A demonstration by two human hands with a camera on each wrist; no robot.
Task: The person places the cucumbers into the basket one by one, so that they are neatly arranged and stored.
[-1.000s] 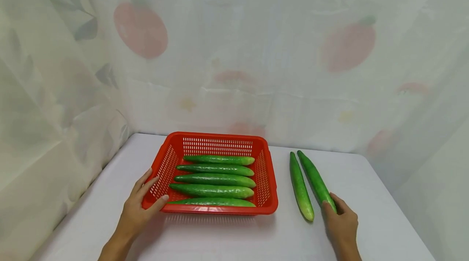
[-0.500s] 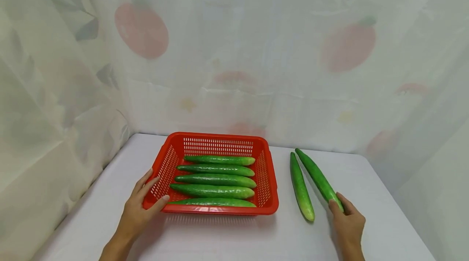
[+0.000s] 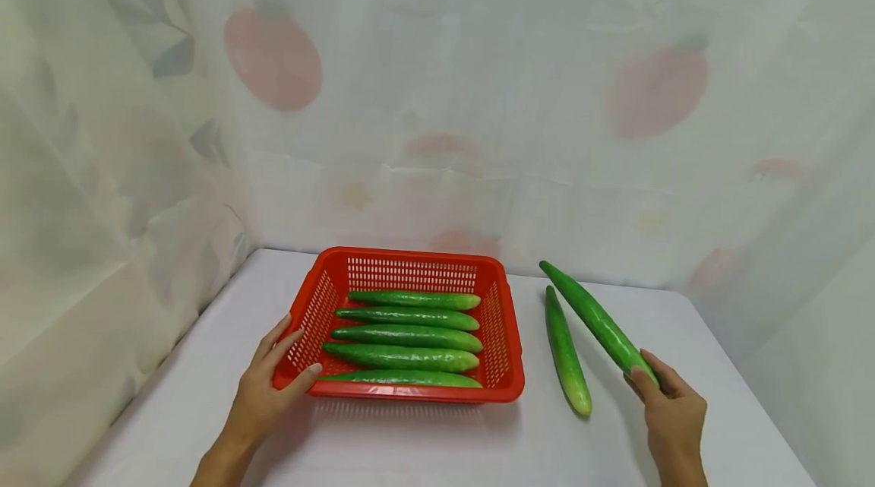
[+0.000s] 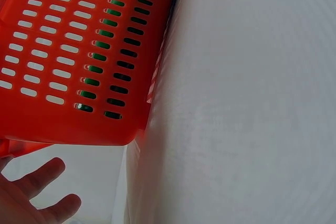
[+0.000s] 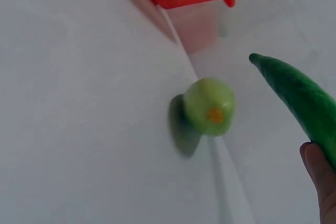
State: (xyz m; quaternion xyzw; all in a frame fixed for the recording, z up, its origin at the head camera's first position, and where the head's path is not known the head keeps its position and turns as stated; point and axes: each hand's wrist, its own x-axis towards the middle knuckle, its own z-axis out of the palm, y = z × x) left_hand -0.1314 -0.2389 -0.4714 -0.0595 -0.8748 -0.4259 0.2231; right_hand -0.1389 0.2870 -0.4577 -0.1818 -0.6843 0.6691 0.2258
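Observation:
My right hand (image 3: 674, 412) grips the pale lower end of a long green cucumber (image 3: 598, 320). That cucumber is raised off the table and slants up to the left; its dark tip shows in the right wrist view. A second cucumber (image 3: 567, 354) lies on the table just left of it, its blunt end facing the right wrist camera. At the front left corner of a red plastic basket (image 3: 417, 391), my left hand (image 3: 263, 388) rests with spread fingers and thumb against the rim. Several cucumbers (image 3: 406, 356) lie crosswise in a row inside the basket.
A white cloth covers the table (image 3: 424, 445). Behind it hangs a pale curtain (image 3: 519, 92) with faded fruit prints, and a similar sheet (image 3: 89, 206) closes off the left side. The basket's slotted wall (image 4: 68, 51) fills the upper left of the left wrist view.
My right hand has lifted its cucumber off the table and moved right with it, tilting it further leftward. The left hand stays at the basket. The head view has shifted slightly.

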